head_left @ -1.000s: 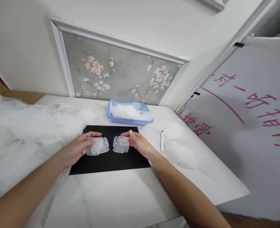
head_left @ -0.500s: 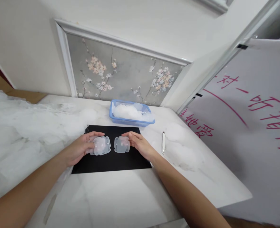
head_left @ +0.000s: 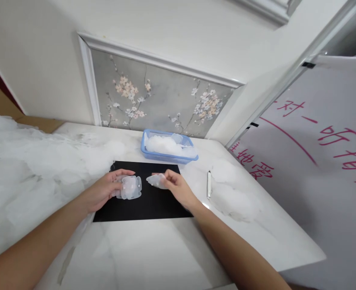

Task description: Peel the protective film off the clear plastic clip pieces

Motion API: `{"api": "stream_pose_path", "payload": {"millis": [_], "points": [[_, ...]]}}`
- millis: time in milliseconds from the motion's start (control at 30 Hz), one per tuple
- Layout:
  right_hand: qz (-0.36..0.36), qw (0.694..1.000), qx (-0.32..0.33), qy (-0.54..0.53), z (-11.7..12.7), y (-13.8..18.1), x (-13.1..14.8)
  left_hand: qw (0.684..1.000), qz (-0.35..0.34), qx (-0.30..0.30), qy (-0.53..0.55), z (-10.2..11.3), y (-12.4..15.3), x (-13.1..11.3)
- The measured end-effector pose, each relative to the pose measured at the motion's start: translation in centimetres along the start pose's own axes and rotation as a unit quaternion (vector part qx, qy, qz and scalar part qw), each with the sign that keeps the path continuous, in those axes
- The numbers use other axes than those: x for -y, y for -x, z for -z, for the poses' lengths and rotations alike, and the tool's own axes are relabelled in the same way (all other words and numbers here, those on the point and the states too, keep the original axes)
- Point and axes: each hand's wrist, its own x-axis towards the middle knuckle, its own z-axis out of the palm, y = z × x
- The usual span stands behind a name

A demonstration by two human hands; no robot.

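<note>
Two translucent plastic shell pieces lie over a black mat point(head_left: 147, 205) on the white table. My left hand point(head_left: 105, 189) rests on the left piece point(head_left: 131, 187), fingers curled over its edge, holding it flat. My right hand point(head_left: 176, 185) pinches the right piece point(head_left: 155, 180) and has tipped it up off the mat on one edge.
A blue basket point(head_left: 168, 157) of white fluffy stuffing stands behind the mat. More white stuffing is heaped at the left point(head_left: 29, 165) and right point(head_left: 232, 189). A slim white tool point(head_left: 209, 184) lies right of the mat. A board with red writing point(head_left: 317, 153) leans at the right.
My right hand has gripped the right plastic piece and tilted it up from lying flat. My left hand has stayed on the left piece. The view has shifted slightly.
</note>
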Motion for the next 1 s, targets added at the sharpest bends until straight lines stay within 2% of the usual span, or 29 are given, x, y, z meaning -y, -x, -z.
{"api": "stream_pose_path", "payload": {"millis": [100,167,233,400,533,700,900,1000], "points": [[-0.107,0.97,-0.032,-0.216,-0.1,-0.1,-0.2,1.0,0.001,0.011,0.005,0.1,0.0,0.0],[-0.149,0.946,-0.017,-0.289,0.1,-0.3,-0.4,1.0,0.002,0.012,0.011,0.1,0.0,-0.1],[-0.173,0.935,-0.001,-0.311,0.2,-0.4,-0.4,1.0,0.003,0.01,0.014,0.0,0.0,-0.2],[-0.189,0.929,0.022,-0.316,0.2,-0.4,-0.2,1.0,0.004,0.011,0.018,-0.1,0.3,-0.3],[-0.152,0.954,0.027,-0.258,0.0,-0.1,0.0,1.0,-0.002,0.014,0.027,-0.1,0.2,-0.1],[-0.066,0.993,-0.006,-0.1,-0.7,0.5,0.3,0.997,-0.013,0.057,0.05,-0.5,0.2,0.4],[-0.044,0.998,0.009,0.04,-1.8,0.5,-0.2,0.996,-0.032,0.07,0.043,-1.8,0.5,0.7],[-0.063,0.995,0.018,0.078,-1.9,0.4,-0.5,0.996,-0.031,0.059,0.056,-2.0,0.7,0.6]]}}
